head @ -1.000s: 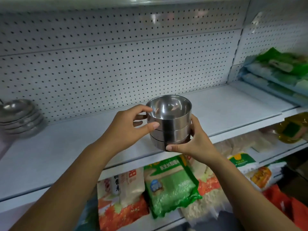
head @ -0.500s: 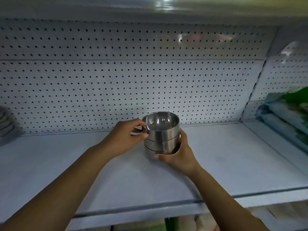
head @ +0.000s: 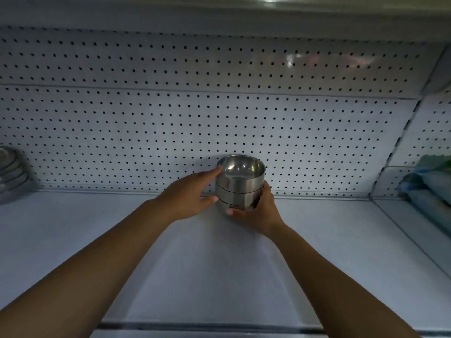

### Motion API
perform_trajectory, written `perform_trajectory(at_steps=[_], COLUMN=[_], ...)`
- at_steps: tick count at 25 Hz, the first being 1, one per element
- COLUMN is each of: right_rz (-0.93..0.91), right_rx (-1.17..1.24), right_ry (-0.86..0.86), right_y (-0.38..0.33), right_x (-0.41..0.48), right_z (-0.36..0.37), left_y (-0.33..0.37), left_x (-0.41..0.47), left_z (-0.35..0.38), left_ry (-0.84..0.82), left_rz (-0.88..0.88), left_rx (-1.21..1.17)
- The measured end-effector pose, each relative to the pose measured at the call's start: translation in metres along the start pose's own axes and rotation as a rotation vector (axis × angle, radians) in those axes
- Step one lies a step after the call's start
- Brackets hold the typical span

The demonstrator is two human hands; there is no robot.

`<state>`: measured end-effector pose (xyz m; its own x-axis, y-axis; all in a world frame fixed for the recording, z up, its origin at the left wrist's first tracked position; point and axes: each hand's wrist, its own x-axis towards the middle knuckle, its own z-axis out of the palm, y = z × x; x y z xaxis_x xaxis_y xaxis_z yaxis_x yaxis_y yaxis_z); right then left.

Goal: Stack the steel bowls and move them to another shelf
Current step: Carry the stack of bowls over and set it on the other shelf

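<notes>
Clasping the steel bowls [head: 238, 190], left hand [head: 188, 194] and right hand [head: 261, 212] flank them.

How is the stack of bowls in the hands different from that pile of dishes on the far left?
The stack of bowls is gripped by the left hand and right hand; the pile of dishes sits untouched. The stack's bowls are tall and straight-walled; the pile's look shallow and flared. Both are shiny steel.
</notes>
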<state>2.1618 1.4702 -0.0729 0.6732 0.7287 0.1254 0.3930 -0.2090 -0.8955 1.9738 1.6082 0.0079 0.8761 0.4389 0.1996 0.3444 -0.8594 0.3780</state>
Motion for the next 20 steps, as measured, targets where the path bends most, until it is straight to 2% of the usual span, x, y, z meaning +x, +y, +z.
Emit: perform_trajectory(at_steps=[5,9,12,15,20], right_rz=[0.046,0.061,0.083,0.118,-0.016], right_rx=[-0.049,-0.101,-0.133,-0.253,-0.327], right_ry=[-0.085,-0.081,-0.093,-0.136,-0.133], right_y=[-0.01,-0.017,-0.019,-0.014,-0.029], right_x=[0.011,0.001,-0.024,-0.059,-0.117], right_z=[-0.008,-0.009,-0.017,-0.021,-0.005], left_y=[-0.001,0.003,0.005,0.001,-0.011], left_x=[-0.006,-0.009,-0.022,-0.055,-0.138], left_z=[0.006,0.005,0.006,0.012,0.018], left_ry=[-0.012,-0.007,0.023,0.031,0.128], left_rz=[-0.011,-0.007,-0.018,-0.096,-0.257], left_rx=[0.008,0.078,0.041,0.006,-0.091])
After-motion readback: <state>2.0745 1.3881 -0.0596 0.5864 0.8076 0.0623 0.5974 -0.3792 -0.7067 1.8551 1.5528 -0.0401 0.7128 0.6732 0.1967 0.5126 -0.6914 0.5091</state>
